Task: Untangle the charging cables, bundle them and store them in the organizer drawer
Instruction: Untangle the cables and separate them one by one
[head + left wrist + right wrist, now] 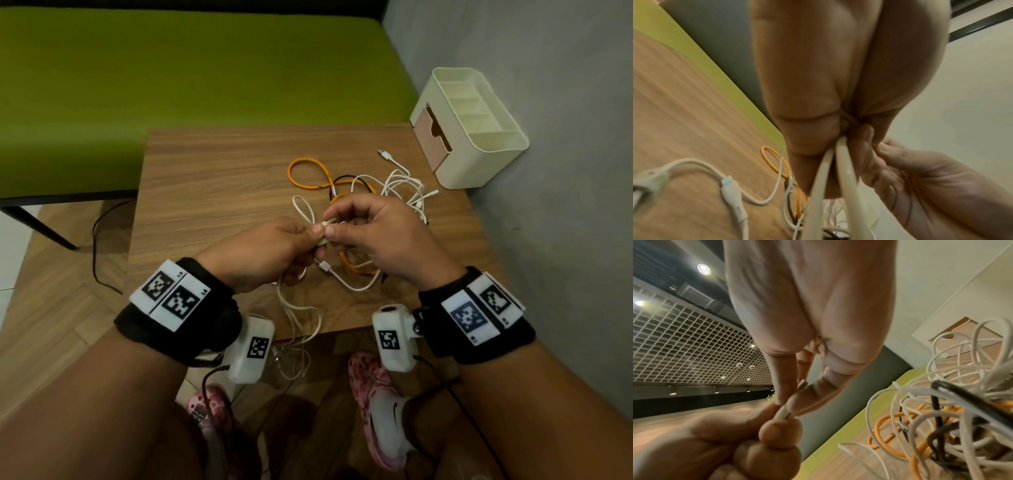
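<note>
Above the wooden table (212, 178), my left hand (313, 236) and right hand (334, 226) meet on one white cable (291, 308). The right thumb and forefinger pinch its white connector (782, 413). The left hand (840, 141) grips two strands of that cable (844, 170), which hang in loops over the table's front edge. Behind the hands lies the tangle: an orange cable (308, 164), a black cable (342, 178) and several white cables (400, 185). The cream organizer (479, 157) stands at the back right with its pink drawer (428, 137) shut.
A green bench (171, 85) runs behind the table and a grey wall (548, 171) stands on the right. A loose white plug (323, 265) lies under the hands. My feet in pink clogs (373, 383) are below the table's front edge.
</note>
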